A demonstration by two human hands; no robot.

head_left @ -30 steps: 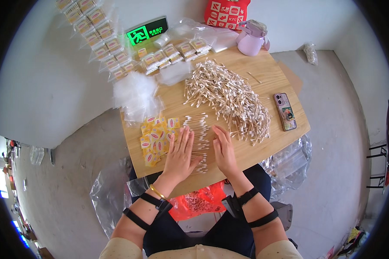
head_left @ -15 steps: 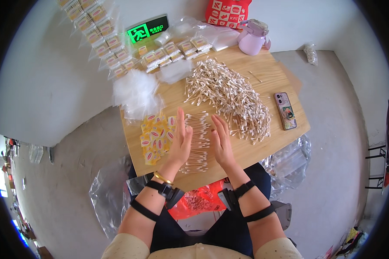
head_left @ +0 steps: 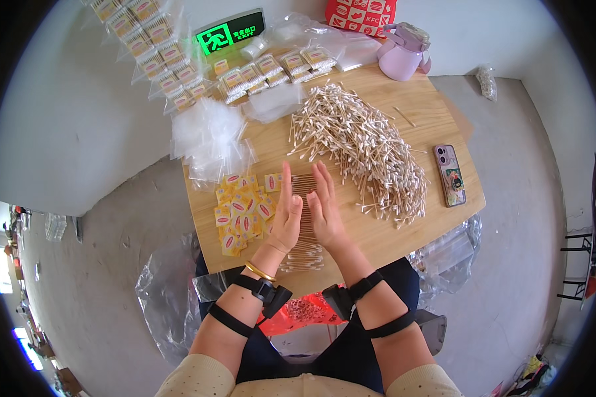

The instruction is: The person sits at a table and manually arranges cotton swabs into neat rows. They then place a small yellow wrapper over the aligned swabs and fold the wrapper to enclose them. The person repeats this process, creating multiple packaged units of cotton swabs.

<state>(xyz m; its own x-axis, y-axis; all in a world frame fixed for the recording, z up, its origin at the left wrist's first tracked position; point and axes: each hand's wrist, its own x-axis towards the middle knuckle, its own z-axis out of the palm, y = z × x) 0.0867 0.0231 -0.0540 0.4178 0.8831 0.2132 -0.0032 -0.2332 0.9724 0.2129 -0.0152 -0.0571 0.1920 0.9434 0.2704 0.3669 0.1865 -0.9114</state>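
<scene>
A row of cotton swabs [head_left: 302, 255] lies side by side near the front of the wooden table [head_left: 377, 246]. On its left my left hand [head_left: 287, 215] stands on edge, fingers stretched, the palm against or close to the swab tips. My right hand [head_left: 326, 213] faces it from the other side, also with straight fingers. Nothing is gripped in either; the hands hide the ends of many swabs. To the right spreads a big loose pile of cotton swabs [head_left: 364, 142]. Small yellow and white cards [head_left: 242, 215] lie scattered beside my left hand.
Clear plastic bags [head_left: 208, 142] lie at the left edge, with packed swab bundles [head_left: 271, 69] behind. A lilac jug [head_left: 402, 56] stands at the back right; a phone [head_left: 449, 175] lies by the right edge. Below hangs a red bag [head_left: 303, 312] holding swabs.
My two hands have drawn closer together, from apart on either side of the row to its ends. The swabs between them look more evenly lined up. The view has shifted slightly.
</scene>
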